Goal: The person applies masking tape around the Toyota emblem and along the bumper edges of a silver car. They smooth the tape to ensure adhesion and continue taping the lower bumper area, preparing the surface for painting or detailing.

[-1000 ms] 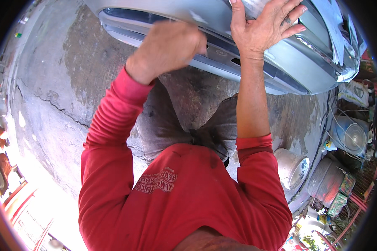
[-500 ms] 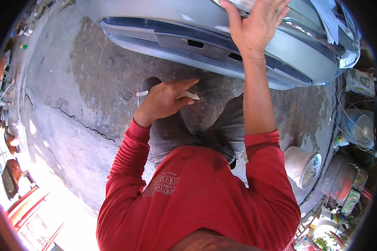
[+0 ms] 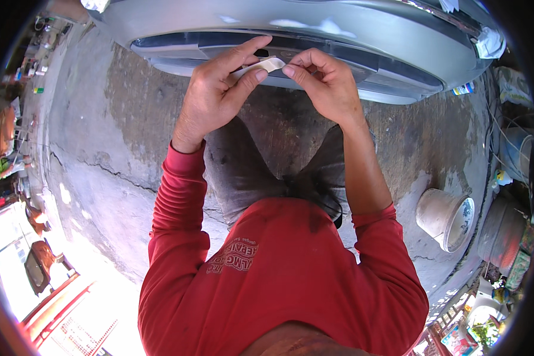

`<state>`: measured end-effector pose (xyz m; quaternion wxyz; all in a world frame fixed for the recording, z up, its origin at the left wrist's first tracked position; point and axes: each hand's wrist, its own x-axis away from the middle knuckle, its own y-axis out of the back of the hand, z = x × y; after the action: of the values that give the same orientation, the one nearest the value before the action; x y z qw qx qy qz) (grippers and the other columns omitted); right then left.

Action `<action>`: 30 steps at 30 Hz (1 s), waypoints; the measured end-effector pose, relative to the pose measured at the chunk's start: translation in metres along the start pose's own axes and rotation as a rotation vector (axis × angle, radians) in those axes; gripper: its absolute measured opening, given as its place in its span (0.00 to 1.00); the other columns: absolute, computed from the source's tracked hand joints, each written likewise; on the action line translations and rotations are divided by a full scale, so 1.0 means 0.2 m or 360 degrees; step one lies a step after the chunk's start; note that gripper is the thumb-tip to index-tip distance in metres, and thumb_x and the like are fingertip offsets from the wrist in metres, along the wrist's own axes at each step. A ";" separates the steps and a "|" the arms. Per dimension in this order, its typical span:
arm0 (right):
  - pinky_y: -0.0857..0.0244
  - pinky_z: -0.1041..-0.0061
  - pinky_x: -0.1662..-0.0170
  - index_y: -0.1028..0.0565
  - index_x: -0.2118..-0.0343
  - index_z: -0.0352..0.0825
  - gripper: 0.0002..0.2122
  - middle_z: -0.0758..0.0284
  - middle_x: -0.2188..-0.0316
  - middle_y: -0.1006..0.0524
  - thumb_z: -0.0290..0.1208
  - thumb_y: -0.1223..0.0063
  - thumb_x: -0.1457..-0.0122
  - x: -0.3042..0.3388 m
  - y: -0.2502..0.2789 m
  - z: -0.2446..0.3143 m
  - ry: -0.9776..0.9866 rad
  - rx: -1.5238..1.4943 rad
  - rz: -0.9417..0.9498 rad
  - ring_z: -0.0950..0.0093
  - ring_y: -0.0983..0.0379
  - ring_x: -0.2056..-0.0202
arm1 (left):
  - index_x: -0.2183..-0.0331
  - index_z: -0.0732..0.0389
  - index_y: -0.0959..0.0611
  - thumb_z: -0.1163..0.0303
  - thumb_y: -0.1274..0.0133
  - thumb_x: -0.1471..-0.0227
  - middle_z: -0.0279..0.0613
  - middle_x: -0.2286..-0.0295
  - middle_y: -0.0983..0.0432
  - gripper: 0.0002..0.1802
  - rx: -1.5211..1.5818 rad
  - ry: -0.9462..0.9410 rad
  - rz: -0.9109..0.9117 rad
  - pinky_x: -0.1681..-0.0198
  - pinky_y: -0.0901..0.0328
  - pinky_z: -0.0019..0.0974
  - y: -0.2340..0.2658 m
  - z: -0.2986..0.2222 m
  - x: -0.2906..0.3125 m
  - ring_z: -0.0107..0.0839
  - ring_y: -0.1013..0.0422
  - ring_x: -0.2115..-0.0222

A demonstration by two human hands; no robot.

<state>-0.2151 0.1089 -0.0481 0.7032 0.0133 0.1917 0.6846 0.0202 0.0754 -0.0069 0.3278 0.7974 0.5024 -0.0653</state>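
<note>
Both hands meet in front of the car bumper (image 3: pixel 391 38), a silver-grey one with a dark lower grille. My left hand (image 3: pixel 213 92) holds a pale, cream-coloured strip of tape (image 3: pixel 272 63) between thumb and fingers, its index finger stretched out above. The strip curls over toward the right. At its free end, my right hand (image 3: pixel 332 89) pinches with thumb and forefinger, the other fingers curled in. How much tape lies inside the left palm is hidden.
Stained, cracked concrete floor (image 3: pixel 124 124) lies around my legs. A whitish bucket (image 3: pixel 436 213) lies tipped to the right. Beyond it are a larger drum (image 3: pixel 498 237) and loose cables. White paper (image 3: pixel 490 43) hangs at the bumper's right end. A red structure (image 3: pixel 53 302) stands at lower left.
My right hand has come down from the upper bumper surface to the tape's end. My left hand has moved up and forward with the tape. The view has shifted slightly.
</note>
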 end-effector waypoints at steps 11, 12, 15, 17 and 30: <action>0.35 0.74 0.69 0.21 0.62 0.34 0.06 0.67 0.73 0.22 0.28 0.35 0.34 0.04 0.09 0.07 0.0395 0.0495 0.0060 0.75 0.29 0.74 | 0.47 0.63 0.15 0.77 0.32 0.42 0.39 0.61 0.19 0.20 -0.0487 -0.0167 0.0257 0.68 0.29 0.28 0.04 0.02 -0.14 0.23 0.23 0.62; 0.34 0.74 0.69 0.21 0.62 0.34 0.06 0.66 0.72 0.21 0.28 0.35 0.35 0.03 0.09 0.08 0.0431 0.0527 0.0046 0.74 0.28 0.74 | 0.50 0.64 0.14 0.77 0.32 0.43 0.39 0.61 0.20 0.18 -0.0603 -0.0239 0.0260 0.68 0.28 0.29 0.04 0.02 -0.16 0.24 0.23 0.62; 0.31 0.73 0.67 0.20 0.61 0.34 0.06 0.65 0.70 0.19 0.29 0.33 0.36 0.01 0.11 0.09 0.0506 0.0585 -0.0073 0.72 0.23 0.71 | 0.58 0.66 0.13 0.77 0.32 0.43 0.40 0.63 0.20 0.10 -0.0533 -0.0299 0.0265 0.67 0.28 0.31 0.06 0.09 -0.18 0.26 0.22 0.62; 0.29 0.73 0.65 0.18 0.60 0.36 0.07 0.66 0.68 0.18 0.29 0.32 0.37 -0.06 0.15 0.08 0.0674 0.0574 -0.0386 0.72 0.21 0.68 | 0.60 0.66 0.12 0.76 0.33 0.42 0.40 0.64 0.19 0.08 -0.0474 -0.0306 0.0121 0.66 0.28 0.32 0.07 0.08 -0.22 0.25 0.22 0.64; 0.70 0.52 0.22 0.52 0.23 0.26 0.43 0.48 0.22 0.50 0.45 0.43 0.32 -0.39 0.41 0.12 0.0838 0.1122 -0.0733 0.47 0.62 0.21 | 0.72 0.65 0.14 0.69 0.36 0.46 0.53 0.72 0.19 0.09 -0.0823 -0.0213 -0.0298 0.66 0.29 0.48 -0.07 -0.21 -0.55 0.52 0.21 0.69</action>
<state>-0.2863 0.0451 0.0159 0.7167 0.0343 0.5805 0.3850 -0.0544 0.0210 0.0674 0.5453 0.6313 0.5512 -0.0176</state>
